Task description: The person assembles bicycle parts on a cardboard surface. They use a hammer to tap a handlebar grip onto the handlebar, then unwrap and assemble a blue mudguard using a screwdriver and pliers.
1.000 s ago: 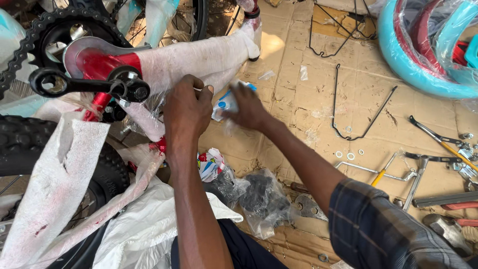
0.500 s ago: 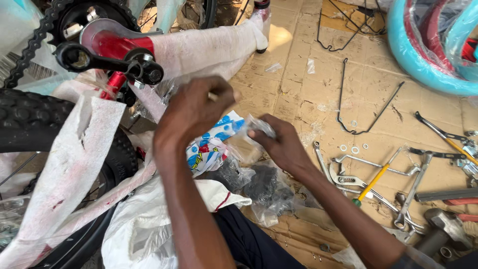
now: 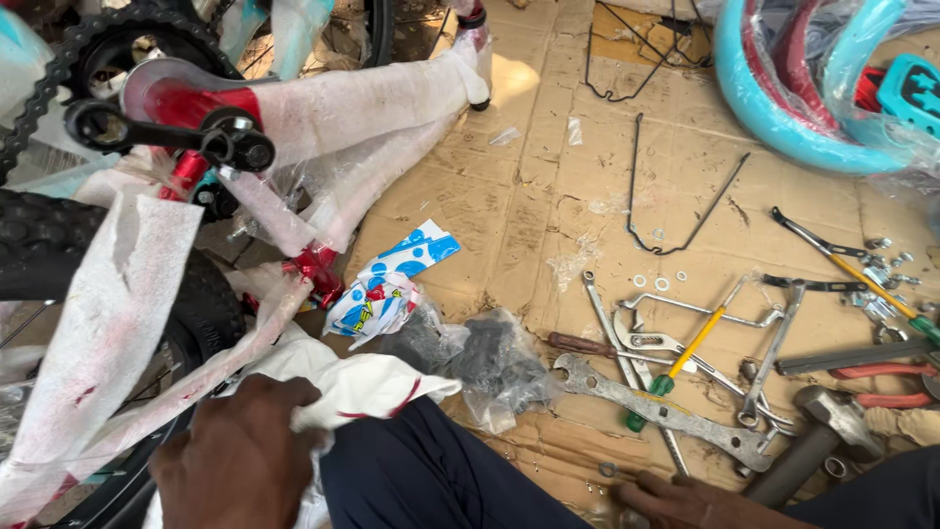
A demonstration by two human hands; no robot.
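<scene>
Left hand (image 3: 240, 460) fingers curled on white wrap (image 3: 367, 387); right hand (image 3: 676, 498) fingers flat on cardboard (image 3: 548, 196).

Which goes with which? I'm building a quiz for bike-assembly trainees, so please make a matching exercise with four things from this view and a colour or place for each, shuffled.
Things:
1. Screwdriver
2. Tyre
3. Left hand
4. Bicycle frame tube

Descriptions:
A. Red, partly wrapped in white packing
B. Turquoise, at the top right of the cardboard
C. Yellow shaft with a green handle, among the wrenches
D. Resting on white wrapping at the bottom edge

Pairs: 1-C, 2-B, 3-D, 4-A
</scene>
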